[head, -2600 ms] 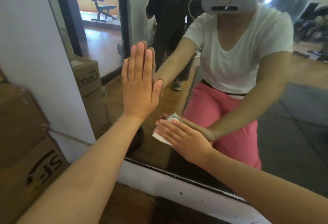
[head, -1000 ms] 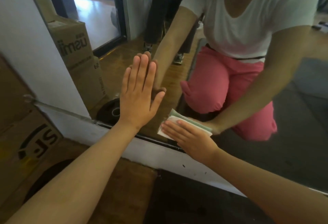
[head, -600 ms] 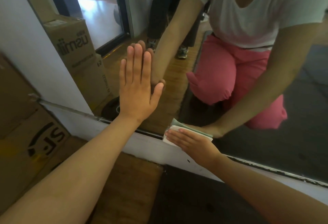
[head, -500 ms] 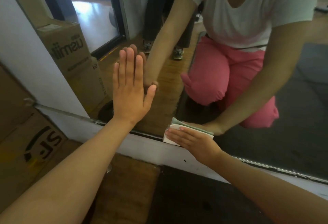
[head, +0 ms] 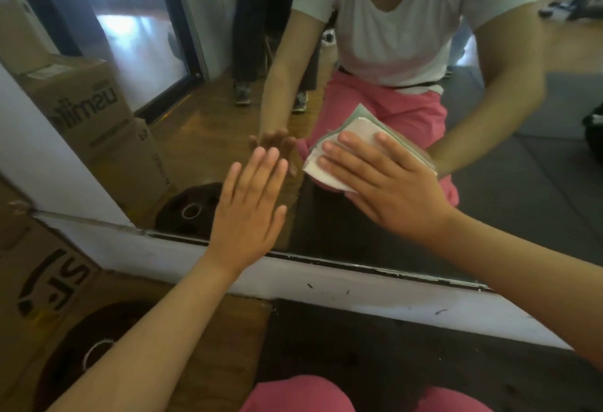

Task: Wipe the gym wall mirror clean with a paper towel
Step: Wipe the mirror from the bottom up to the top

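While flat right hand (head: 388,189) half-covers paper towel (head: 356,128) on mirror (head: 522,189), left hand (head: 248,212) flat

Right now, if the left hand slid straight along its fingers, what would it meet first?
Probably nothing: only bare glass of the wall mirror lies ahead of the left hand; the folded white paper towel sits just right of that line.
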